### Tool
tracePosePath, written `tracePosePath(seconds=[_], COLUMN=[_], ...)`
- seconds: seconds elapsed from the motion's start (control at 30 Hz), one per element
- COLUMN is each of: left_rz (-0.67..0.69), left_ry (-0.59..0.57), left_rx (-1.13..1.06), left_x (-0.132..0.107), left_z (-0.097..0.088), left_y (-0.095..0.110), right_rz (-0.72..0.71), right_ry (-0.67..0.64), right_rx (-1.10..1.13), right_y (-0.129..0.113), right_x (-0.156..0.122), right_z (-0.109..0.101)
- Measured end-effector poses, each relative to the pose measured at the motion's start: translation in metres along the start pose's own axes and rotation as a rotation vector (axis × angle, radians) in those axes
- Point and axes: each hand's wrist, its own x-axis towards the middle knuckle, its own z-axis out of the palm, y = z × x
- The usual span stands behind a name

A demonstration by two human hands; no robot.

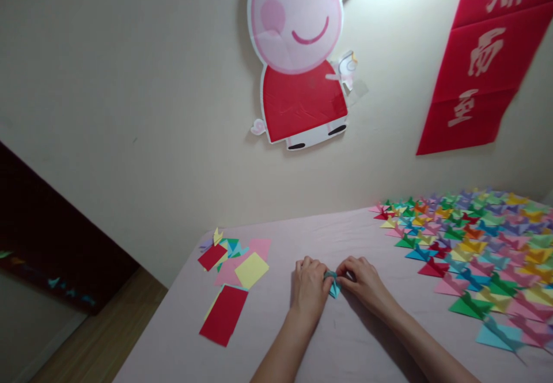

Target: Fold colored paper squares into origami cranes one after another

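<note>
A small piece of folded light-blue paper (pixel 334 289) lies on the pale pink cloth between my two hands. My left hand (pixel 309 282) rests on the cloth with its fingers curled, thumb and fingertips closed on the paper's left side. From the other side, my right hand (pixel 360 278) pinches the paper's upper right edge between thumb and forefinger. The fingers cover part of the paper, so its full shape is hidden.
Rows of colourful folded paper figures (pixel 470 256) fill the right side of the cloth-covered surface (pixel 168 337). To the left lie red sheets (pixel 224 315), a yellow sheet (pixel 252 270) and pink paper (pixel 259 249). A wall (pixel 194 112) rises behind.
</note>
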Motion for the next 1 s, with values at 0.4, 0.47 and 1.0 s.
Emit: tracePosePath(seconds=[0.4, 0.47, 1.0], left_rz=[-0.154, -0.172, -0.197], left_ry=[0.004, 0.012, 0.045], left_rx=[-0.113, -0.12, -0.222], left_x=[0.0, -0.001, -0.003], left_z=[-0.001, 0.0, 0.004], left_y=[-0.002, -0.003, -0.003], right_rz=[0.088, 0.07, -0.029], right_ry=[-0.14, -0.173, -0.131], right_rx=[-0.102, -0.071, 0.084], right_y=[-0.013, -0.009, 0.001], right_x=[0.028, 0.029, 0.019], right_z=[0.001, -0.001, 0.0])
